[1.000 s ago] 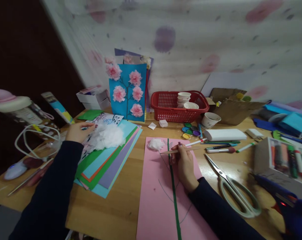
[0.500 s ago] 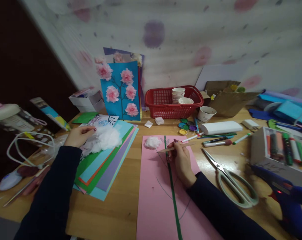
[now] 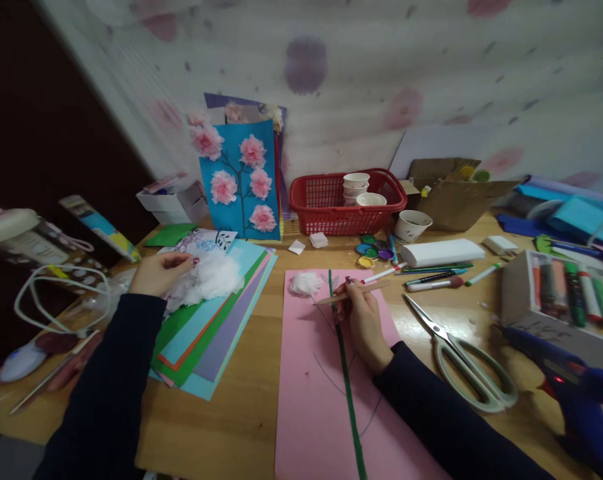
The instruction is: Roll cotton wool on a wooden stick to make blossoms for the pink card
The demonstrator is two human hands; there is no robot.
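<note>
My left hand (image 3: pixel 165 272) is pinched at the upper left edge of a fluffy heap of white tissue paper (image 3: pixel 214 277), which lies on a fanned stack of coloured paper (image 3: pixel 226 343). What lies between the fingertips is mostly hidden. In my right hand (image 3: pixel 362 317) is a thin pointed wooden stick (image 3: pixel 326 301), held level above a pink sheet (image 3: pixel 301 413). The sheet bears a green stem line (image 3: pixel 348 393) with thin drawn branches. One white tissue flower (image 3: pixel 305 285) sits at its upper left, just beyond the stick's tip.
Scissors (image 3: pixel 454 353) and a blue glue gun (image 3: pixel 566 387) lie right of the sheet, beside a box of markers (image 3: pixel 511 293). Behind stand a red basket (image 3: pixel 321 217) with paper cups and a blue flower picture (image 3: pixel 236 217). A white cable (image 3: pixel 28 320) loops at the left.
My left hand has shifted slightly right over the tissue paper. My right hand and the wooden stick have barely moved.
</note>
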